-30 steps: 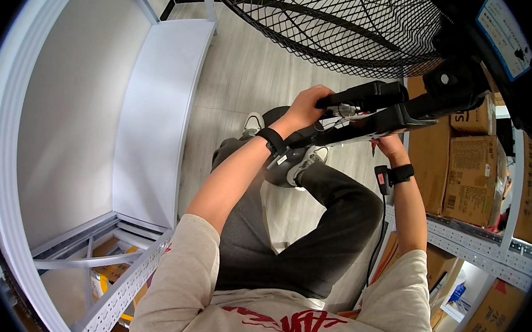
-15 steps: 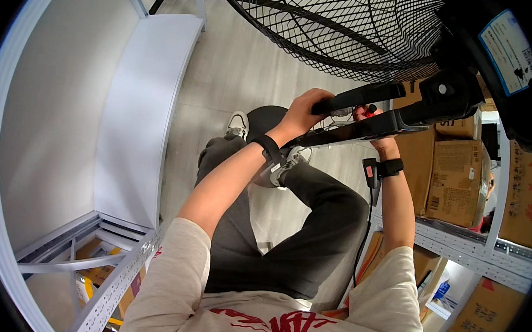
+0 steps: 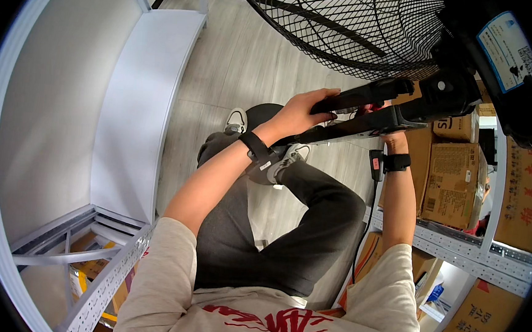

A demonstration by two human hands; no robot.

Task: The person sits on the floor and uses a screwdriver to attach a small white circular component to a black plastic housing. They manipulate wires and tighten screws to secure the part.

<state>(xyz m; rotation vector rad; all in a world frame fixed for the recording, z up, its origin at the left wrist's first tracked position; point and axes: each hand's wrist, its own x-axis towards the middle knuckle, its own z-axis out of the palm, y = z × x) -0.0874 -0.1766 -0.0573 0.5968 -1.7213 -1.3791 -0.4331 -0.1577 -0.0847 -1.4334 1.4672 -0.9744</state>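
A large black fan fills the top of the view, with its wire grille point(image 3: 350, 24) above and its black motor housing point(image 3: 462, 93) at the right. My left hand point(image 3: 301, 110) grips the black bracket point(image 3: 357, 95) that runs from the housing toward me. My right hand point(image 3: 387, 126) sits behind the lower black bar point(image 3: 349, 127), mostly hidden, and its fingers cannot be made out. Both wrists wear black bands. I sit with my knees drawn up in dark grey trousers point(image 3: 286, 229).
A white metal shelf unit point(image 3: 140, 108) runs along the left, its lower frame point(image 3: 82, 239) near my left elbow. At the right stands a grey rack point(image 3: 458, 247) loaded with cardboard boxes point(image 3: 453, 179). Pale plank floor point(image 3: 235, 71) lies beyond my white shoes point(image 3: 237, 122).
The view has tilted and shifted, so the fan and my hands now sit a little lower and farther right. My left hand keeps its hold on the bracket.
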